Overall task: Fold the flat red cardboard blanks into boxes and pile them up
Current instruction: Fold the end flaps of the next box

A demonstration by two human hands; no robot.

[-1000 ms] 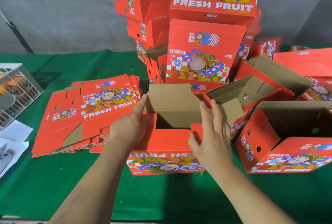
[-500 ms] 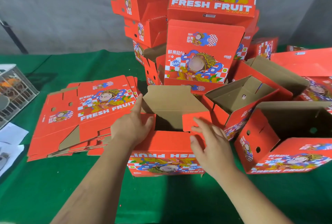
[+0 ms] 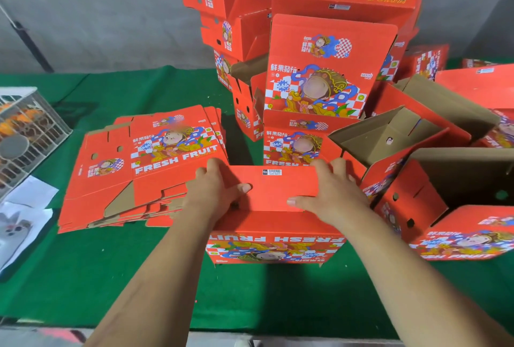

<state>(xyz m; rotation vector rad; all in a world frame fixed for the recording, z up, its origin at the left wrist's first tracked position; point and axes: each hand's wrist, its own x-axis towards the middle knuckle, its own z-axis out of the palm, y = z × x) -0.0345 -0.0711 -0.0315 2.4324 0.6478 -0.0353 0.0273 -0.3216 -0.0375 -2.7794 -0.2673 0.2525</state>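
Observation:
A red "FRESH FRUIT" box (image 3: pixel 274 238) stands on the green table in front of me, its red top flaps folded down flat. My left hand (image 3: pixel 214 191) grips the left end of the top flap, thumb on its surface and fingers curled over the far edge. My right hand (image 3: pixel 331 193) grips the right end the same way. A stack of flat red blanks (image 3: pixel 144 166) lies to the left. A tall pile of folded red boxes (image 3: pixel 319 68) rises behind.
Open folded boxes (image 3: pixel 445 207) lie on their sides at the right. A white wire crate (image 3: pixel 25 135) and papers (image 3: pixel 25 213) sit at the left edge. The green table (image 3: pixel 97 277) runs to its near edge below my arms.
The brown back flap that stood open has come down over the box. Both hands moved from the box's opening onto the closed top flap.

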